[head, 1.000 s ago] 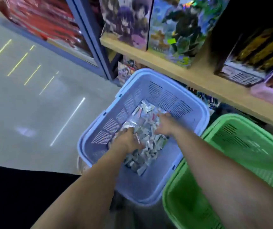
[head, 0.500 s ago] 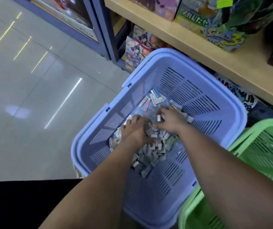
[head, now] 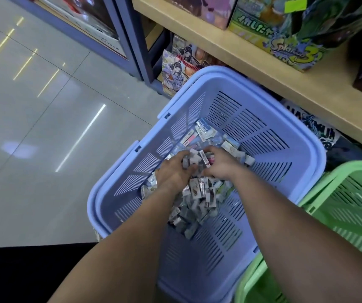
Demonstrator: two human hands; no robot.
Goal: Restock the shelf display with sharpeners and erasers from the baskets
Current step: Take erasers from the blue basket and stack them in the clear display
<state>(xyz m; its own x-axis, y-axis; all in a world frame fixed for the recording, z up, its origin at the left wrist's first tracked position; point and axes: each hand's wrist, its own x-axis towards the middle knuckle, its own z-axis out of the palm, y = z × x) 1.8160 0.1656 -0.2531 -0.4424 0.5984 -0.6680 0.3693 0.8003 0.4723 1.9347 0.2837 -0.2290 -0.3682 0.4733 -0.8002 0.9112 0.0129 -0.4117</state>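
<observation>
A lavender-blue plastic basket (head: 316, 158) with a thick rolled rim, rounded corners and walls cut into rows of narrow slots stands on the glossy pale tiled floor (head: 33, 132), right in front of a light wooden shelf (head: 263, 64). On its slotted bottom lies a loose heap of erasers (head: 197, 200): small rectangular blocks, mostly grey and white in printed paper sleeves, a few with pink or blue bands, tumbled at every angle. Some look film-wrapped, though the print is too small to read. The heap sits toward the basket's middle and far-left part, with bare floor grid showing near the front. Both hands are down in the pile, close together and nearly touching. The left hand (head: 173, 171) has its fingers curled round several blocks, and the right hand (head: 221, 165) is cupped over others, so a raised clump is squeezed between them. Half a second ago the hands were a little further apart and the clump was lower; a second ago they were at opposite sides of the heap. A light green slotted basket (head: 350, 206) touches the blue one on the right. A glossy cardboard Splatoon 3 box (head: 285, 44) stands on the shelf, and illustrated packs (head: 180, 68) lean beneath it.
</observation>
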